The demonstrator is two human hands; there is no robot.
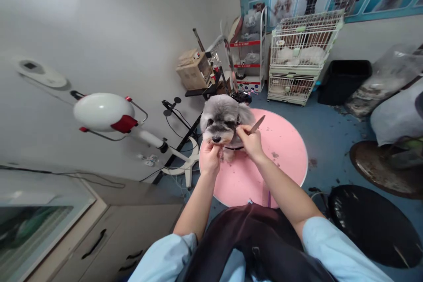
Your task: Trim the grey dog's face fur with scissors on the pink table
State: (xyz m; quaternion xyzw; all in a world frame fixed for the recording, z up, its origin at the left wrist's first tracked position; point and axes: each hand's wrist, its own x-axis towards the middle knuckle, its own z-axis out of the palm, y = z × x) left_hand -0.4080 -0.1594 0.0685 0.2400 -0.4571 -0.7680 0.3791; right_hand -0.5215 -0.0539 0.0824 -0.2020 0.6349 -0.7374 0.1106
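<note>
A grey dog [220, 116] with a clipped round head and a pale muzzle faces me on a round pink table [287, 154]. Under its mouth, my left hand [210, 157] is closed on the chin hair. My right hand [250, 142] is beside the dog's cheek, its fingers wrapped round a slim, flat comb-like tool [257, 124] that points up and to the right. The tool's lower end is hidden in the hand. A dark collar [234, 148] shows at the dog's neck. Grey hair clippings [275, 155] lie on the tabletop.
A white lamp-like device on a stand [104, 111] is at left, above a cabinet [109, 242]. Behind the dog are a shelf rack [247, 66] and a wire cage [306, 44] holding white animals. A black stool [373, 224] and black bin [345, 81] stand at right.
</note>
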